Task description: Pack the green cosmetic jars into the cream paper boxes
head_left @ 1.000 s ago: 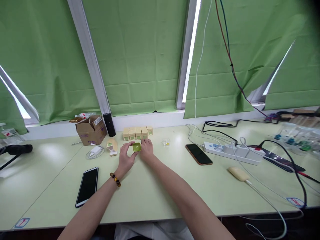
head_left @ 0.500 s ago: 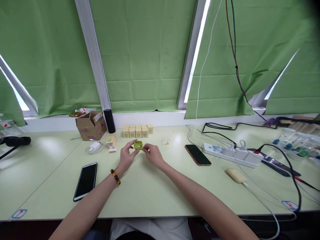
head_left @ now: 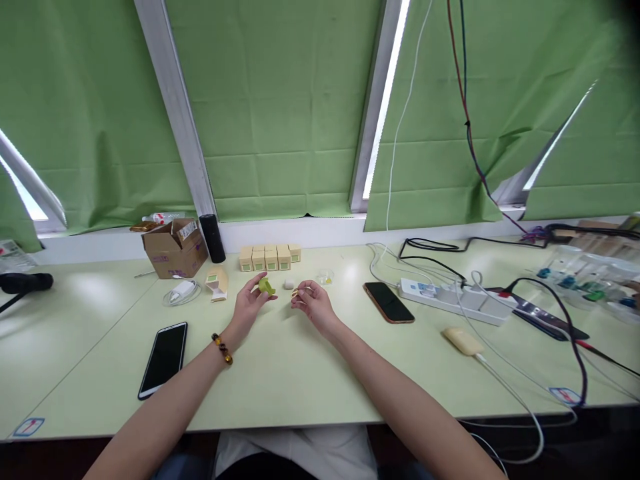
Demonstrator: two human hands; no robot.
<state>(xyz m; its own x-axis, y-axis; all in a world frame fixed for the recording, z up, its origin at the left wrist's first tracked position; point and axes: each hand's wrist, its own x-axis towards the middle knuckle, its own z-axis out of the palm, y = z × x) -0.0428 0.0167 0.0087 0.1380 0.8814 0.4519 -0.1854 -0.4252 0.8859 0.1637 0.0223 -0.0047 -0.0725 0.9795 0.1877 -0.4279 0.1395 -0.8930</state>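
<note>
In my left hand (head_left: pixel 249 300) is a small green open case (head_left: pixel 267 287), tilted and gripped between thumb and fingers. My right hand (head_left: pixel 314 305) pinches a tiny yellowish piece (head_left: pixel 295 293), too small to name. Between the hands, slightly farther back, a small white cylinder (head_left: pixel 289 284) lies on the table. Behind my right fingers is a clear little dish (head_left: pixel 325 277) with something yellow in it. A row of several small cream boxes (head_left: pixel 265 258) stands behind my left hand, and an opened cream carton (head_left: pixel 217 283) is to its left.
A white-edged phone (head_left: pixel 163 360) lies beside my left forearm; a white charger (head_left: pixel 182 291) sits by the cardboard box (head_left: pixel 176 250) and black cylinder (head_left: pixel 213 238). On the right are another phone (head_left: pixel 389 303), a power strip (head_left: pixel 455 301), a cream power bank (head_left: pixel 463 341) and loose cables.
My hands have moved apart. The green case has tipped in my left hand, while my right hand has drawn away with a tiny yellowish piece. The white cylinder now shows on the table.
</note>
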